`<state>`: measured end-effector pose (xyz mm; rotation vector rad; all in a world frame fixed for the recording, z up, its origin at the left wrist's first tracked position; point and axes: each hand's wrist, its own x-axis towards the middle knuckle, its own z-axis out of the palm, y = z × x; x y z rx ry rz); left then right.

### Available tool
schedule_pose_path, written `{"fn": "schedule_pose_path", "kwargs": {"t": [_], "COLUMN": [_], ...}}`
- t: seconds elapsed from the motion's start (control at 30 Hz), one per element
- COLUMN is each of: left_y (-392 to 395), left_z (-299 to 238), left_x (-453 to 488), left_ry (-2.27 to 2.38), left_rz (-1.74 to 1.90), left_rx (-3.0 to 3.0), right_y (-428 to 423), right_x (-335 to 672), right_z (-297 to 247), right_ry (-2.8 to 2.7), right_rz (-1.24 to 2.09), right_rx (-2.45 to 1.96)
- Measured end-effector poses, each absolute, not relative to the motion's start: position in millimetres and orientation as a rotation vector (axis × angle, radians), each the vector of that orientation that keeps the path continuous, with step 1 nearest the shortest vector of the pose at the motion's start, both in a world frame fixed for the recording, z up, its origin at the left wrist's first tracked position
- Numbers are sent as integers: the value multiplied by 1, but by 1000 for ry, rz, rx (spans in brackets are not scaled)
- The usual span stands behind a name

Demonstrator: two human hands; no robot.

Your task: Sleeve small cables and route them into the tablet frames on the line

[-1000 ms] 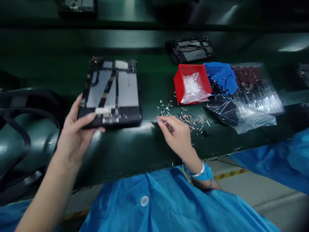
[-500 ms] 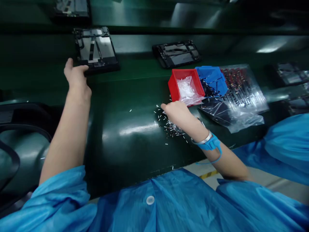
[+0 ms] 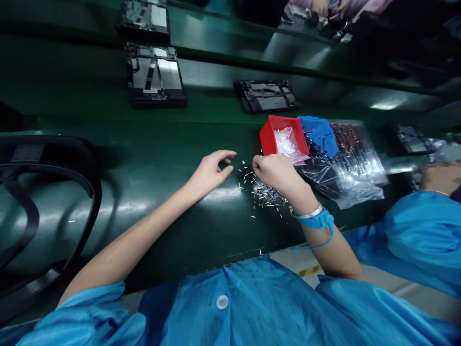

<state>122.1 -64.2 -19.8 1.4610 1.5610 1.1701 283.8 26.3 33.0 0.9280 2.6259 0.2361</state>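
Left grip (image 3: 212,170): open, fingers spread over surface (image 3: 162,158). Right grip (image 3: 275,172): curled on small metal parts (image 3: 266,197), hold unclear. Parts: 4 o'clock of left grip. Red bin (image 3: 267,137): 12 o'clock of right grip.

Tiny pale and dark parts (image 3: 265,197) scattered loose on green bench (image 3: 173,149)

On the green desk (image 3: 173,158) lie scattered small pins (image 3: 265,196), a red bin (image 3: 267,139), a blue bin (image 3: 319,132) and plastic bags (image 3: 345,187).

Red bin (image 3: 267,137) against blue bin (image 3: 320,132), plastic bags (image 3: 355,166) just beside, open tablets (image 3: 155,74) farther back on green belt (image 3: 212,103)
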Motion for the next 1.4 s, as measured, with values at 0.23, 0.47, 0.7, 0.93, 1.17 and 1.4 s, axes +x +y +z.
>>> {"fn": "schedule_pose_path", "kwargs": {"t": [0.23,0.47,0.7,0.93,1.17,1.4], "left_y": [-69,-67,-65,-69,-74,-76], "left_z": [-9,-18,-25,-21,-10,-8], "left_x": [130,126,122,127,134,142], "left_ry": [1580,1604,1575,1567,1430,1218], "left_rz": [1029,974,1002,1070,1070,1230], "left_rx": [1498,1492,1499,1481,1354,1076], "right_y": [5,19,30,19,-2,-8], "right_x": [274,282,283,282,275,291], "right_z": [50,42,29,39,53,24], "right_ry": [2758,2560,2562,2662,2899,3497], "right_rz": [154,242,214,252,213,-50], "right_rx": [840,926,783,839,662,899]}}
